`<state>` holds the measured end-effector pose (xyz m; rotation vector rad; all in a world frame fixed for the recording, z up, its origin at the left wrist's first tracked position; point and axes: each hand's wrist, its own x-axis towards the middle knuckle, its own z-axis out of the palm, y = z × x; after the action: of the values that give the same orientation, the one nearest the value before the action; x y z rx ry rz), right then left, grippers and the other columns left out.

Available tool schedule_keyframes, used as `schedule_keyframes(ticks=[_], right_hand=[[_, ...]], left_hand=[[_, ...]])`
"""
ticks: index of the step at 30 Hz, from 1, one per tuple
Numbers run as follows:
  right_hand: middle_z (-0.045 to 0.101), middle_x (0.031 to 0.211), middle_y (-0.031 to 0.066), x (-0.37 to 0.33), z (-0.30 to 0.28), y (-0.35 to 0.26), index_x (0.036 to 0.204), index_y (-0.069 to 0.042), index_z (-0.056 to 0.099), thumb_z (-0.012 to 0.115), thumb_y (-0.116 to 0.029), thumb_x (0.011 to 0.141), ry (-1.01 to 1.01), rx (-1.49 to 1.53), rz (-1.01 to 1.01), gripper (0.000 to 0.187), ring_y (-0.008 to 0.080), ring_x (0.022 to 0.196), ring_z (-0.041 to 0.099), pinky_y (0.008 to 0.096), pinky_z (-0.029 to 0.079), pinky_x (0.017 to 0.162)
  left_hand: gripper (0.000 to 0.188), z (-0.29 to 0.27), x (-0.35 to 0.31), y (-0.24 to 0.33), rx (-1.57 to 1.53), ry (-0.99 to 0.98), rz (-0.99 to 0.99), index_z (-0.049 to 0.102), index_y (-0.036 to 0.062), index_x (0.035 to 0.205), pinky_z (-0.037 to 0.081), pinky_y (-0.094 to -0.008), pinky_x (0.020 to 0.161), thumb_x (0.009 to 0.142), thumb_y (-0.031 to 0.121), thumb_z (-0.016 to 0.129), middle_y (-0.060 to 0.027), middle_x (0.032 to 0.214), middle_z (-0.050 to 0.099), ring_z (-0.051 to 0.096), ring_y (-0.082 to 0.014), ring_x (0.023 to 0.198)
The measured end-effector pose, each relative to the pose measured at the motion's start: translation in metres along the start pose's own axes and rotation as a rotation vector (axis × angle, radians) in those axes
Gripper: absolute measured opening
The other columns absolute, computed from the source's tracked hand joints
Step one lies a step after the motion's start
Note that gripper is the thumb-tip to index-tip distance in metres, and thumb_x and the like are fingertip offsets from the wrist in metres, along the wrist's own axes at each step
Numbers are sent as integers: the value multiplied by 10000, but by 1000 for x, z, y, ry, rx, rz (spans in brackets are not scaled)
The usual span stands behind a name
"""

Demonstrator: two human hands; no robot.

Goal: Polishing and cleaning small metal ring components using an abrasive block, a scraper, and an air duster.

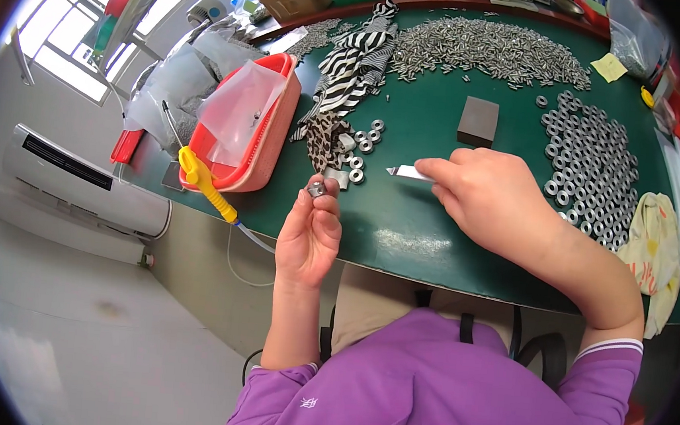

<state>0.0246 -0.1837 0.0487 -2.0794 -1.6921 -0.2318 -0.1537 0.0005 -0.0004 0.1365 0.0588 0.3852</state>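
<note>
My left hand [309, 234] is raised at the near edge of the green table [427, 123], pinching a small metal ring-shaped part [316, 188] between thumb and fingertips. My right hand [489, 196] rests over the table to the right, gripping a thin flat metal tool [404, 172] whose pointed tip faces left. A few loose metal rings [364, 140] lie just beyond the left hand. A big spread of the same rings [591, 164] covers the table on the right.
A heap of small metal pins [489, 48] lies at the far side. A dark block [477, 121] sits mid-table. A striped cloth [351, 69], a red basket [278, 140] with a plastic bag, a yellow-handled air hose [206, 186] and a pale cloth [653, 237] surround the area.
</note>
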Motion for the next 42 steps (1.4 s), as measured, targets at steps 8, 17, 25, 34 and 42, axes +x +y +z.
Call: schedule_keyframes(ticks=[8,17,25,34,42], right_hand=[[574,738,82,-3,10,-3,1025,-97,605,574,-139,787,-174,-5,3,244,275,724,585,391,481,621],[542,815,108,-7,17,-1,992,-52,543,571,-92,771,-245,-54,32,227,290,751,577,401,482,634],[514,827,121,-10,26,2,930,-32,518,574,-65,751,-212,-98,4,190,290,756,560,394,481,631],[506,842,112,2,-4,-11,974,-41,531,572,-75,783,41,86,4,198,284,764,567,381,479,623],[516,830,97,4,-17,-22,1005,-30,555,586,-109,789,155,230,-83,231,267,683,585,366,482,563]], left_hand=[[262,-6,2,-3,294,-145,51,528,73,1158,394,-210,628,936,207,491,-43,1102,569,456,-87,740],[248,-5,1,-6,441,-142,121,534,92,1134,370,-207,608,940,239,485,-32,1071,585,448,-89,708],[233,-4,0,-8,458,-100,149,560,88,1075,408,-212,625,927,261,509,-37,1016,584,460,-91,718],[239,-9,1,-6,416,-110,152,550,70,1086,443,-230,657,935,247,495,-50,1036,571,482,-101,758],[243,0,2,-8,750,-101,311,521,24,1131,508,-264,782,896,86,539,-125,1128,562,585,-154,907]])
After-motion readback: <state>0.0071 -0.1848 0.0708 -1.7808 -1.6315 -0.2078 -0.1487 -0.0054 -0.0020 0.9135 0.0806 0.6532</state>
